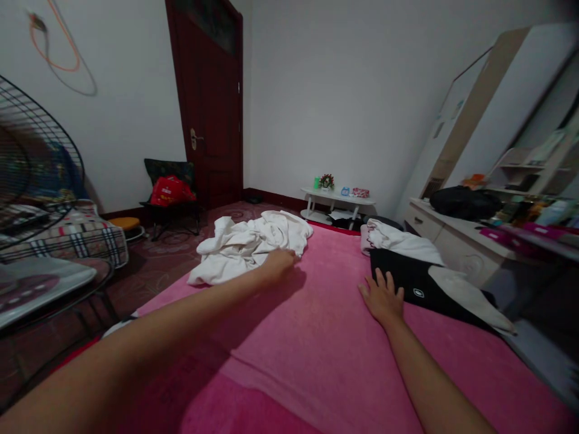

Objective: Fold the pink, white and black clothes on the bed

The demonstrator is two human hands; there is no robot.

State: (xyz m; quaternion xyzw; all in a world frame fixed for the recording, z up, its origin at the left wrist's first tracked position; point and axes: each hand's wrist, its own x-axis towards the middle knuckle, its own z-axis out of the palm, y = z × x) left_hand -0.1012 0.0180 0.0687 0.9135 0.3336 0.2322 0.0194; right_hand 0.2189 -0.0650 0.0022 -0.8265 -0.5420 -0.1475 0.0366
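My left hand (280, 266) is stretched forward, its fingers curled closed at the right edge of a crumpled white cloth (244, 244). The fingertips are partly hidden. That cloth lies in a loose heap on the far left of a pink blanket (312, 337). My right hand (384, 296) lies palm down with its fingers spread. It rests on the blanket, fingertips touching the near left edge of a black garment (407, 280) with a small white logo. A light grey part (465, 292) lies along the garment's right side. Another white cloth (402, 238) is bunched just behind it.
A fan (36, 157) and a round-edged table (49, 289) stand at left. Beyond are a chair with a red bag (172, 191) and a dark door (210, 102). A low white table (337, 198) stands by the back wall. Drawers (446, 226) line the right.
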